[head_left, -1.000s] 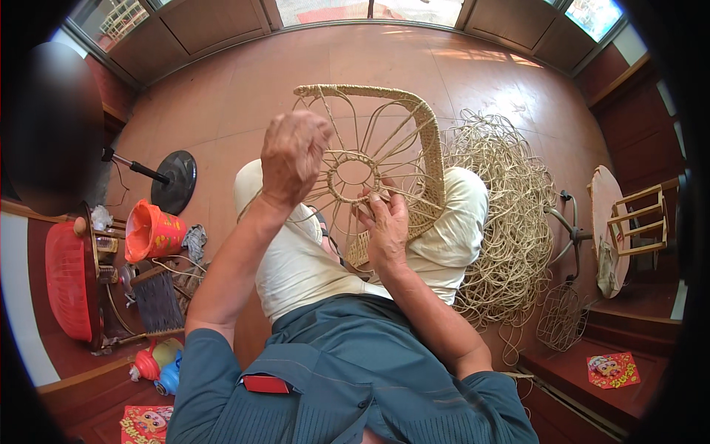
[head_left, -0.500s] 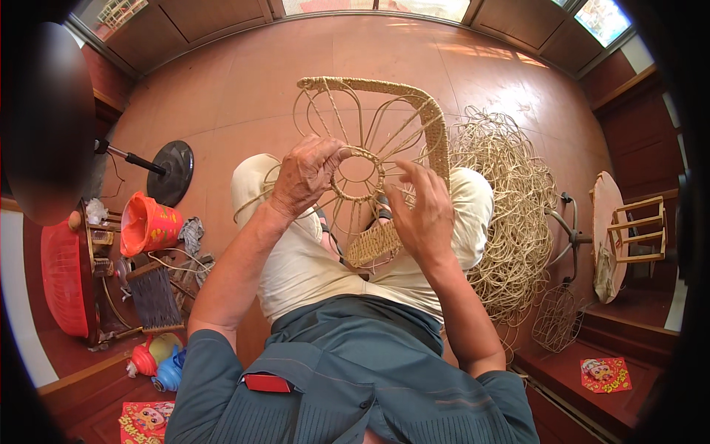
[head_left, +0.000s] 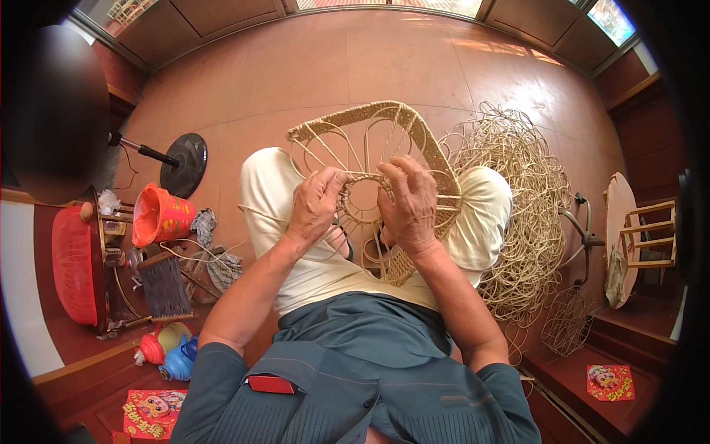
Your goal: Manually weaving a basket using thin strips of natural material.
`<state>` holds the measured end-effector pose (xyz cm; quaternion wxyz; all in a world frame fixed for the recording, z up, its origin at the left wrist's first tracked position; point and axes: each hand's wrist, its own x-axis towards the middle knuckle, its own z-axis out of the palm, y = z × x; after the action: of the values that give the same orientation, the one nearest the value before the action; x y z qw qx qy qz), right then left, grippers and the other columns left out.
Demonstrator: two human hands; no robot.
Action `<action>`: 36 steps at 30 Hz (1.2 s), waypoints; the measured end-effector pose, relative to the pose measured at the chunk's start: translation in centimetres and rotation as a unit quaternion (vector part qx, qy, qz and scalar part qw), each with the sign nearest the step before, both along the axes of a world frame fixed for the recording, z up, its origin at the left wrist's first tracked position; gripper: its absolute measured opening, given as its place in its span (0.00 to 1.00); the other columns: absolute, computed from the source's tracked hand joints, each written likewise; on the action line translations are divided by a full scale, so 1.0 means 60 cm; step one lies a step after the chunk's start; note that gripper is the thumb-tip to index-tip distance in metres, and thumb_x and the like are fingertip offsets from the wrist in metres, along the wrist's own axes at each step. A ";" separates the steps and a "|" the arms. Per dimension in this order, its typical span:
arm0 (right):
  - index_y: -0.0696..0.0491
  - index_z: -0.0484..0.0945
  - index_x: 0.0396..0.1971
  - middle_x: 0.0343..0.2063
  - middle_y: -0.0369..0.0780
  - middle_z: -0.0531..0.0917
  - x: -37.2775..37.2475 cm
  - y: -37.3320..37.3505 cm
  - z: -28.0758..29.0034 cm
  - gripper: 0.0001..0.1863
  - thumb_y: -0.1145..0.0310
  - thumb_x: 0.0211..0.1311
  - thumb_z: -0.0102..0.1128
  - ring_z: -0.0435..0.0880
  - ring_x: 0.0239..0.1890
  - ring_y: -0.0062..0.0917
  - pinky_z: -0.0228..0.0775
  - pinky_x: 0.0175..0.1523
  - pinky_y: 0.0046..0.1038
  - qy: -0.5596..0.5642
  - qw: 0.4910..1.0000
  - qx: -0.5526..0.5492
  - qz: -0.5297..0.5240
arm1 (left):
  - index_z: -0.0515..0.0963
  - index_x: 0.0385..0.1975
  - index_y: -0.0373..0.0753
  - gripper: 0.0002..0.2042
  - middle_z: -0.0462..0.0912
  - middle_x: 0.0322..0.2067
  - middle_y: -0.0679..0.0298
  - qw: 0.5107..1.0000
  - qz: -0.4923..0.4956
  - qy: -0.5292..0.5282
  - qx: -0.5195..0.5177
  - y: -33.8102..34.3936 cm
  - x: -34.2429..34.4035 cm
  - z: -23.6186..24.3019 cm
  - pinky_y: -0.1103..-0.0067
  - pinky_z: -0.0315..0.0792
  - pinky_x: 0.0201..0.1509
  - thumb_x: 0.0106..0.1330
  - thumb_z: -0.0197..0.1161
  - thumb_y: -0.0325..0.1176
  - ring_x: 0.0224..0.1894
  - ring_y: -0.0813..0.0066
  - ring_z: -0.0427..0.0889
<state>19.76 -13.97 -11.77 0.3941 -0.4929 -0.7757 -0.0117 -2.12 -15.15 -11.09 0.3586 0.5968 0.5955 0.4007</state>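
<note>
A straw-coloured wicker frame (head_left: 427,144) rests between my knees, with a broad woven rim, thin looped spokes and a small cord-wrapped ring (head_left: 362,220) at its centre. My left hand (head_left: 314,205) pinches the ring's upper left edge, thumb and forefinger pressed together. On the ring's right side, my right hand (head_left: 409,203) has its fingers bent over the wrapped edge; its fingertips are partly hidden. A strand of cord runs along the top of the ring between both hands. Loose cord sticks out left of my left hand, across my knee.
A big tangled heap of cord (head_left: 518,222) lies right of my knee. Beyond it stand a metal stand (head_left: 584,238) and a small wooden stool (head_left: 651,228). To the left are a red bucket (head_left: 157,214), a round black base (head_left: 185,164) and a red plastic basket (head_left: 74,266).
My right hand has come in from the right, its fingers now on the ring. The wicker frame has tilted, its far rim dropping nearer to me. My left hand keeps its pinch.
</note>
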 end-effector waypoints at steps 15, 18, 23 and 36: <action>0.50 0.84 0.65 0.55 0.43 0.82 0.002 0.024 -0.022 0.30 0.81 0.61 0.67 0.88 0.49 0.38 0.83 0.55 0.38 -0.002 0.990 -0.005 0.138 | 0.91 0.45 0.43 0.16 0.93 0.35 0.58 0.987 0.001 0.162 -0.007 0.090 -0.086 0.128 0.65 0.83 0.46 0.83 0.61 0.46 0.40 0.60 0.94; 0.55 0.80 0.69 0.59 0.46 0.80 0.005 0.021 -0.013 0.33 0.81 0.60 0.66 0.86 0.54 0.41 0.82 0.59 0.39 -0.045 0.986 -0.035 0.160 | 0.90 0.46 0.42 0.16 0.90 0.32 0.60 0.972 -0.013 0.233 0.041 0.156 -0.074 0.143 0.68 0.81 0.46 0.82 0.62 0.47 0.37 0.63 0.90; 0.59 0.76 0.71 0.62 0.49 0.77 -0.002 0.025 -0.023 0.34 0.78 0.62 0.65 0.85 0.58 0.44 0.80 0.63 0.40 -0.092 0.986 -0.056 0.128 | 0.91 0.44 0.45 0.13 0.91 0.34 0.60 0.917 -0.078 0.340 0.194 0.267 -0.013 0.086 0.60 0.82 0.49 0.81 0.64 0.45 0.42 0.57 0.90; 0.56 0.81 0.65 0.59 0.48 0.79 -0.001 0.040 -0.015 0.28 0.77 0.63 0.68 0.85 0.56 0.41 0.81 0.63 0.40 -0.038 0.986 -0.073 0.147 | 0.68 0.71 0.31 0.26 0.90 0.43 0.38 0.990 -0.031 0.126 0.065 0.129 0.040 0.057 0.50 0.80 0.53 0.77 0.64 0.33 0.46 0.36 0.90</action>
<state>19.67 -11.55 -12.66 0.3245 -0.4004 -0.8528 0.0843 0.30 -7.42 -7.65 0.2538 0.6823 0.5902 0.3490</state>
